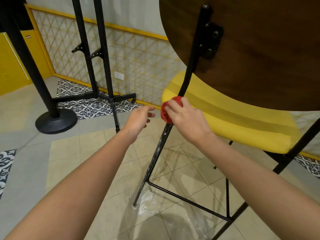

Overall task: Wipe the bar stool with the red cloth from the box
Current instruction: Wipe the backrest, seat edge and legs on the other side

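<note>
**Gripping one red cloth around the black rod of the stool**

One bar stool stands at the right, very near to the camera. It has one yellow seat, one round backrest of dark wood and a thin black metal frame. One black rod of this frame runs from the top of the backrest down past the edge of the seat to the floor; its lower part shows white marks. One black bracket with four bolt heads fixes the rod on the wood.

One red cloth is bunched around this rod, at the height of the seat edge. The right hand grips it: the fingers curl around the cloth and the rod together, and the cloth shows at the left of the fingers and above them. The left hand is just beside the cloth, at its left, and touches nothing; its fingers are loosely stretched and a little apart. Both forearms are bare.

Further back at the left is one stand with two black uprights, each with one small perforated plate, on a low crossed base. One thick black pole stands on a round base at its left. On the wall behind is one yellow lattice panel with one white socket plate. White dust lies on the pale tiles around the foot of the rod.
</note>
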The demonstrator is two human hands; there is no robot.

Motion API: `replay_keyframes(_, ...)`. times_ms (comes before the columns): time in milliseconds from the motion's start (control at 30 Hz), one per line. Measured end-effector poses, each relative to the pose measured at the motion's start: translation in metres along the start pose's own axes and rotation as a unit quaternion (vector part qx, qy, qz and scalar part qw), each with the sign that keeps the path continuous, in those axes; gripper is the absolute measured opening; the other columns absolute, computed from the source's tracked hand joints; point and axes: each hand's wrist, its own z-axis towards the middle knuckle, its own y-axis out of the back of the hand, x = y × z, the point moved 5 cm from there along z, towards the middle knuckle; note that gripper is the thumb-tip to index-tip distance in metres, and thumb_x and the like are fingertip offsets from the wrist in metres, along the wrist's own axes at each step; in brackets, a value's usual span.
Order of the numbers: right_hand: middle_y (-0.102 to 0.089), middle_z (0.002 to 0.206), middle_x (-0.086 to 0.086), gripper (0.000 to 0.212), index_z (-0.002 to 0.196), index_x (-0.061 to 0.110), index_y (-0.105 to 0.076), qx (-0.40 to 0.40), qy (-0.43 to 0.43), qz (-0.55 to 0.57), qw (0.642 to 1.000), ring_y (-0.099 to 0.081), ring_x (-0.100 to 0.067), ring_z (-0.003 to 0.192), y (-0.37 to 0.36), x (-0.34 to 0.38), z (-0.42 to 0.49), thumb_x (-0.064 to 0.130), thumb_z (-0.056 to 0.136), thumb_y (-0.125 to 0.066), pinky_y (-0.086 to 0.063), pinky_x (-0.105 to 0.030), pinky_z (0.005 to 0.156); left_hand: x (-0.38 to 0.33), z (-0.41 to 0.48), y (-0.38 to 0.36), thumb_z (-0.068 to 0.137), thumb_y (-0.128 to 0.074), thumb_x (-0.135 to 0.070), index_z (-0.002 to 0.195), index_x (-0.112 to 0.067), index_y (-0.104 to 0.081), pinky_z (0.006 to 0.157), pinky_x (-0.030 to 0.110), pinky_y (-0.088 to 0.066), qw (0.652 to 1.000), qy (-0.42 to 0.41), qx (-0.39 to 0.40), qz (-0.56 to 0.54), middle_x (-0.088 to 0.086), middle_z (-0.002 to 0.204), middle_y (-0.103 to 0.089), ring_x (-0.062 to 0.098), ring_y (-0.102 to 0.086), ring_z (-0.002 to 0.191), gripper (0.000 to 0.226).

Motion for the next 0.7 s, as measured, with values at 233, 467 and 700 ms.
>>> replay_keyframes(233,-0.050,0.119,-0.007,0.027,0.114,0.007,-0.058,0.088,0.022,-0.010,0.996,-0.044,-0.028,0.114,-0.015,0.031,0.012,0.005,0.087,-0.058,-0.036,-0.025,0.050,0.018,0.002,0.006,0.095,-0.041,-0.036,0.115,-0.025,-0.063,0.083,0.031,-0.044,1.000,0.010,-0.014,0.005,-0.002,0.104,-0.068,0.020,-0.056,0.098,0.031)
replay_keyframes(467,-0.047,0.119,-0.009,0.030,0.122,0.004,-0.053,0.145,0.051,0.007,0.988,-0.040,-0.030,0.116,-0.031,0.054,0.006,0.003,0.093,-0.046,-0.038,-0.028,0.058,0.024,0.002,0.002,0.096,-0.041,-0.033,0.117,-0.023,-0.062,0.082,0.031,-0.044,1.000,0.018,-0.018,-0.001,-0.001,0.103,-0.068,0.021,-0.057,0.100,0.032)
replay_keyframes(700,-0.064,0.113,-0.008,0.060,0.118,0.009,-0.064,-0.038,0.022,0.054,0.998,-0.060,-0.030,0.090,-0.026,0.006,-0.016,0.001,0.061,-0.080,-0.045,-0.025,0.039,0.024,0.003,0.001,0.096,-0.041,-0.035,0.118,-0.024,-0.061,0.080,0.029,-0.044,1.000,0.022,-0.013,0.002,-0.002,0.105,-0.068,0.021,-0.057,0.102,0.032)
